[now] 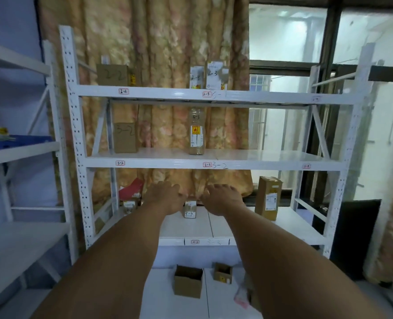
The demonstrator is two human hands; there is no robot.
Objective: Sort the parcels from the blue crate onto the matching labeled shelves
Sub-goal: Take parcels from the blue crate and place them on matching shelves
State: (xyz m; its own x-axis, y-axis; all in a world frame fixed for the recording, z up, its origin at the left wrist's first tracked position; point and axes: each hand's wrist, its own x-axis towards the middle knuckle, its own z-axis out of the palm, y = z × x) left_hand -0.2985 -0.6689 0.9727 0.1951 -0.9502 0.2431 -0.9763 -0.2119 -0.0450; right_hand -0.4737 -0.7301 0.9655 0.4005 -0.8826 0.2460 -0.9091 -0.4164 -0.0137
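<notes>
A small white-and-brown parcel marked 4-3 (189, 210) stands on the lower shelf (216, 226), above the red 4-3 label (195, 242). My left hand (165, 196) and my right hand (223, 201) reach in from either side, and their fingertips close on the parcel's top corners. The backs of the hands hide the fingers. A blue crate (25, 140) sits on the neighbouring rack at the far left, with a yellow-tipped item resting in it.
Other parcels stand on the white rack: a 2-2 box (112, 74), 2-3 parcels (214, 74), a 3-2 box (124, 137), a tall 3-3 parcel (196, 132). A tall brown box (268, 198) and a red parcel (131, 189) flank my hands. Two boxes (188, 282) sit on the bottom level.
</notes>
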